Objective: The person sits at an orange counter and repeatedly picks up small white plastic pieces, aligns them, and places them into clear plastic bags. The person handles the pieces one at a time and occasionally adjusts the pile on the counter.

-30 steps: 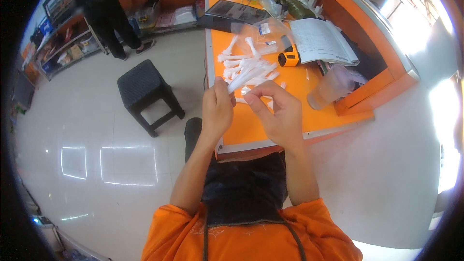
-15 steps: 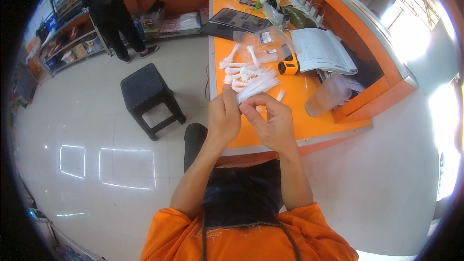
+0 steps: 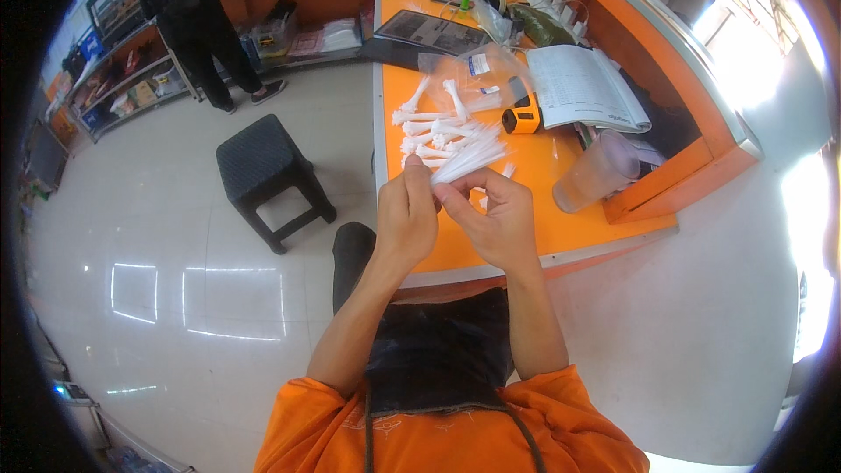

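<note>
A fanned bundle of thin white cable ties (image 3: 473, 158) sticks out beyond my fingertips, pointing away to the right. My left hand (image 3: 409, 213) is closed around its near end, thumb on top. From the other side my right hand (image 3: 497, 219) pinches the same end between thumb and bent fingers. Just past my hands, several tied bundles of white cable ties (image 3: 419, 128) lie heaped on the orange table (image 3: 561, 232). A few loose ties (image 3: 508, 170) rest by my right hand. The bundle's gripped end is partly hidden by my fingers.
A clear plastic bag (image 3: 480, 79), a yellow-black device (image 3: 522, 116), an open booklet (image 3: 585, 88) and a translucent cup (image 3: 596, 173) stand around the heap. Behind are a laptop (image 3: 434, 32) and several phones. A black stool (image 3: 273, 171) is left; a person (image 3: 197, 26) stands beyond.
My fingers have shifted slightly at the end of the bundle, and the ties now point a little more to the right. Both hands keep their hold in nearly the same place.
</note>
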Available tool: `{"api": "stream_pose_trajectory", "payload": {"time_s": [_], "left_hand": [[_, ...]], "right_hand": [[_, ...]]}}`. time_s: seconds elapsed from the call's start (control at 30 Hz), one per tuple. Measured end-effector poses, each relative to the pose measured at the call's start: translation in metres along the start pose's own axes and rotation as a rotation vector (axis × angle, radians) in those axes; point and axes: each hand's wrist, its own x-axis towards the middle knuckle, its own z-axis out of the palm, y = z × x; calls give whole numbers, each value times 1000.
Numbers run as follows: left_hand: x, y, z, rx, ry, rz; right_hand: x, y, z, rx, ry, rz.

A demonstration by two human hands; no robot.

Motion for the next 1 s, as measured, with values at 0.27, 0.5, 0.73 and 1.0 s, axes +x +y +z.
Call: {"api": "stream_pose_trajectory", "payload": {"time_s": [0.27, 0.5, 0.73, 1.0], "left_hand": [[3, -13, 6, -172, -8, 78], [-4, -2, 3, -122, -22, 161], [2, -24, -7, -89, -152, 218], [-6, 5, -3, -214, -163, 83]], "right_hand": [[-1, 3, 0, 22, 10, 78], [-2, 0, -2, 44, 14, 118], [-3, 2, -4, 42, 1, 134], [-7, -5, -11, 5, -47, 50]]}}
